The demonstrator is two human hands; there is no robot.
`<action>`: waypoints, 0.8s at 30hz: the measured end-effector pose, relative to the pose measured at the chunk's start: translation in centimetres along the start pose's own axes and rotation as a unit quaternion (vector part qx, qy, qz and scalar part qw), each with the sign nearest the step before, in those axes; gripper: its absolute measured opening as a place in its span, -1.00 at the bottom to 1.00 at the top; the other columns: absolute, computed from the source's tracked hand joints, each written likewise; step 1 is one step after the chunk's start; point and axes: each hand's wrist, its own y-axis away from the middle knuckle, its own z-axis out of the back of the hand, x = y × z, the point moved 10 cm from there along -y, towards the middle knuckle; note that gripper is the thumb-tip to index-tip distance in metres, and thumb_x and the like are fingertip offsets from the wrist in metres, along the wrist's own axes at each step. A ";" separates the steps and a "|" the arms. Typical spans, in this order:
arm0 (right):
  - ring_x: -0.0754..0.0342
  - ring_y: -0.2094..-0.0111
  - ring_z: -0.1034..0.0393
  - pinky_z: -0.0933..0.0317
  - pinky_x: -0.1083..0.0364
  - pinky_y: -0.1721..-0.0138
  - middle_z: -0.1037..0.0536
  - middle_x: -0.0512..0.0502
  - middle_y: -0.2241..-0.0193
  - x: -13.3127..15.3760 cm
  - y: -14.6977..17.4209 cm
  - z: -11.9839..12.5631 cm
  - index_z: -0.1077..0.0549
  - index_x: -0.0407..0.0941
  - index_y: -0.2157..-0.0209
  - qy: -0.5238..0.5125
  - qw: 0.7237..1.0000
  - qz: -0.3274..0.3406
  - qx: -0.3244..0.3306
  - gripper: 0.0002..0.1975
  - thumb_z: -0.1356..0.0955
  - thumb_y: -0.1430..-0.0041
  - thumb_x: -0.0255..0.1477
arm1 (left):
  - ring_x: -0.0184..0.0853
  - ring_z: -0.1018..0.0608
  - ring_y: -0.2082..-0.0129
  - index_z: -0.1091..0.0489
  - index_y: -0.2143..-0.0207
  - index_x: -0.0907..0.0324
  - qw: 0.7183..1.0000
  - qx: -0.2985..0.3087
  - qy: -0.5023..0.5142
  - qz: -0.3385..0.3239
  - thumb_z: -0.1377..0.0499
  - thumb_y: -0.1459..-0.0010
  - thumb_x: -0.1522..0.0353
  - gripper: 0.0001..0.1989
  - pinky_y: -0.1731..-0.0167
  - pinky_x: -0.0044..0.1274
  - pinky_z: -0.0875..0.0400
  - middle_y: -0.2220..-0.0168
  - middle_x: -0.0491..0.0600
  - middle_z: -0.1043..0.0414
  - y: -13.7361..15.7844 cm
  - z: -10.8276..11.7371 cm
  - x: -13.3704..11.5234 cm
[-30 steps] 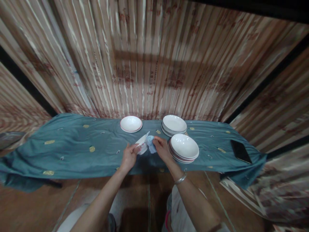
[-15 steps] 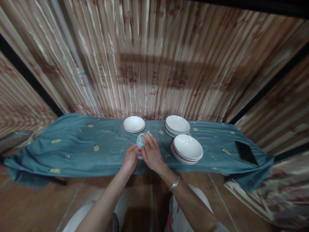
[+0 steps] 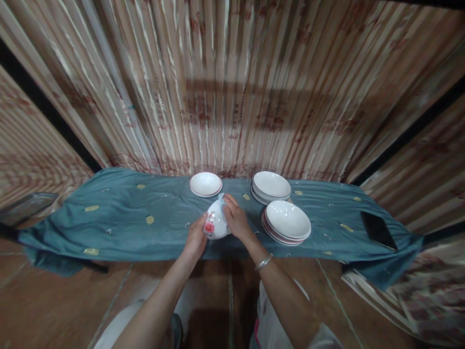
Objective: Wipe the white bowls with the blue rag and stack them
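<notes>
A white bowl [image 3: 217, 224] with a red flower print is tilted between my hands, its outer side showing. My left hand [image 3: 196, 236] grips its left edge, fingers closed on it. At the bowl's right edge, my right hand [image 3: 235, 216] is closed on a light blue cloth [image 3: 221, 197] pressed against the rim; most of the cloth is hidden. Beyond my hands a white bowl with a red rim [image 3: 206, 184] stands upright. To the right are two stacks, a front stack of white bowls [image 3: 288, 220] and a back stack of white bowls [image 3: 271, 184].
The narrow table wears a teal cloth [image 3: 127, 223] with yellow pineapple prints. A black phone [image 3: 378, 230] lies near its right end. A pleated curtain [image 3: 232, 97] hangs right behind the table, and dark frame bars slant at both sides.
My right hand has moved with the cloth from over the bowl to its right edge, uncovering the flower print. The left hand keeps its hold. The view has shifted slightly.
</notes>
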 end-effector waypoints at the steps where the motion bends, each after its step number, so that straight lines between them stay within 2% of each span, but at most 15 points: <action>1: 0.01 -0.21 -0.17 -0.01 -0.02 -0.25 -0.31 -0.19 -0.18 -0.8 -0.1 -0.1 -0.35 -0.15 -0.11 -0.015 1.000 -0.013 -0.006 -0.54 -0.11 -0.28 -0.33 | -0.11 -0.61 0.27 -0.50 0.45 0.30 1.000 -0.004 0.002 0.001 -0.37 0.21 0.17 -0.63 0.19 -0.36 -0.44 0.48 0.07 -0.59 0.0 0.2 0.1; 9: -0.02 -0.14 -0.26 -0.03 -0.03 -0.22 -0.43 -0.20 -0.09 -5.8 -0.7 -0.5 -0.45 -0.14 0.02 -0.102 0.989 -0.101 -0.040 -0.58 -0.17 -0.18 -0.33 | -0.09 -0.61 0.22 -0.49 0.45 0.31 1.000 -0.015 0.013 0.018 -0.36 0.16 0.17 -0.64 0.12 -0.33 -0.46 0.47 0.09 -0.59 -0.3 1.3 0.6; 15: -0.04 -0.05 -0.35 -0.11 -0.04 -0.14 -0.52 -0.13 0.04 -8.8 0.2 -1.0 -0.49 -0.11 0.12 -0.187 0.959 -0.208 -0.050 -0.63 -0.20 -0.12 -0.31 | -0.08 -0.60 0.17 -0.49 0.42 0.33 0.999 -0.025 0.025 0.034 -0.30 0.05 0.26 -0.73 0.09 -0.33 -0.46 0.45 0.11 -0.59 -0.4 1.7 0.7; 19: 0.01 0.08 -0.40 -0.23 0.01 -0.02 -0.57 -0.07 0.18 -9.0 0.5 -1.5 -0.49 -0.10 0.22 -0.239 0.948 -0.205 -0.048 -0.66 -0.18 -0.12 -0.29 | -0.10 -0.60 0.15 -0.49 0.38 0.35 0.998 -0.033 0.034 0.038 -0.26 -0.01 0.30 -0.77 0.09 -0.35 -0.46 0.42 0.12 -0.60 -0.5 2.0 0.8; 24: 0.06 0.21 -0.41 -0.28 0.09 0.14 -0.57 -0.06 0.30 -10.0 1.3 -2.7 -0.46 -0.10 0.34 -0.247 0.941 -0.223 -0.054 -0.71 -0.18 -0.12 -0.29 | -0.12 -0.59 0.13 -0.48 0.29 0.35 0.996 -0.049 0.051 0.056 -0.21 -0.07 0.30 -0.75 0.08 -0.36 -0.46 0.28 0.15 -0.60 -0.8 2.5 1.2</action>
